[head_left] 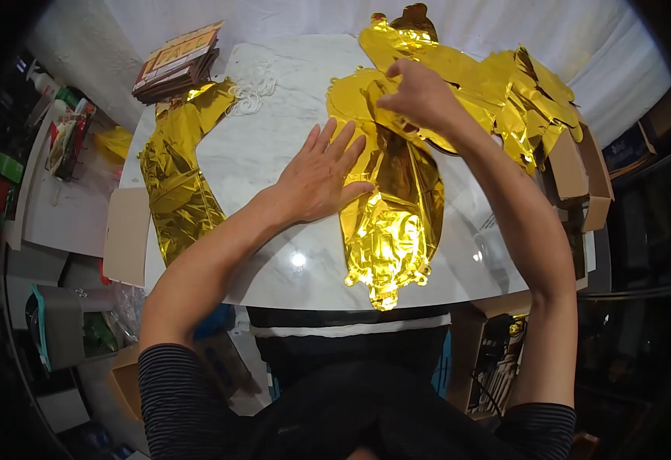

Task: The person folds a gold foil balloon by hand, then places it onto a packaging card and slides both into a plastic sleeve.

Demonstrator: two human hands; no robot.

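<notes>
A flat gold foil balloon [391, 222] lies lengthwise on the white marbled table [274, 284], its lower end at the front edge. My left hand [322, 170] rests palm down with fingers spread, its fingertips and thumb on the balloon's left edge. Over the balloon's upper right part is my right hand [420, 93], thumb and forefinger apart and the other fingers curled; nothing clear shows between them. More gold foil balloons [496, 96] are heaped beyond and to the right of my right hand. Another folded gold foil piece [178, 176] lies at the table's left.
A stack of printed packets [178, 61] sits at the back left, beside a loose bundle of white string [253, 90]. Cardboard boxes [581, 172] stand at the right edge. A brown cardboard flap [127, 236] is at the left edge. White curtains hang behind.
</notes>
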